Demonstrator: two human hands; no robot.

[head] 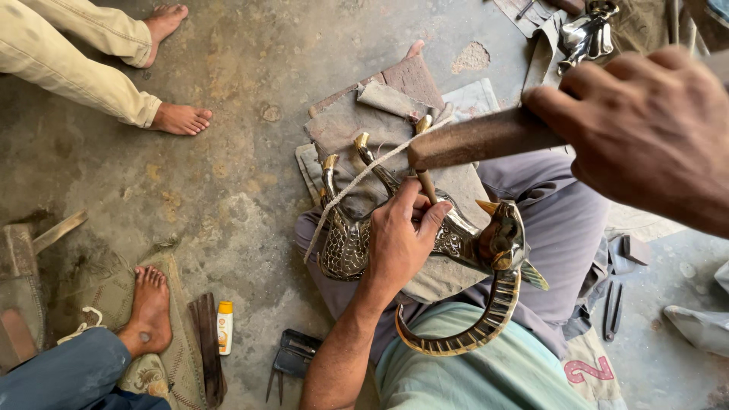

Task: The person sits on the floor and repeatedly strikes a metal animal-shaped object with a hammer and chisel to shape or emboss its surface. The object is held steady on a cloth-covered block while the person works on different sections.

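Brass bird figure is steadied across the lap — a thin punch is pinched upright against it by the left hand, a wooden mallet gripped by the right hand.

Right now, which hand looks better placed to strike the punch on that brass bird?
Probably the right hand: it holds the wooden mallet raised just above the punch. The left hand pinches the punch against the brass bird.

Raised right hand, at two o'clock, blurred; wrist cut by frame edge. Left hand hides the engraved brass bird figure's middle and thin chisel's tip.
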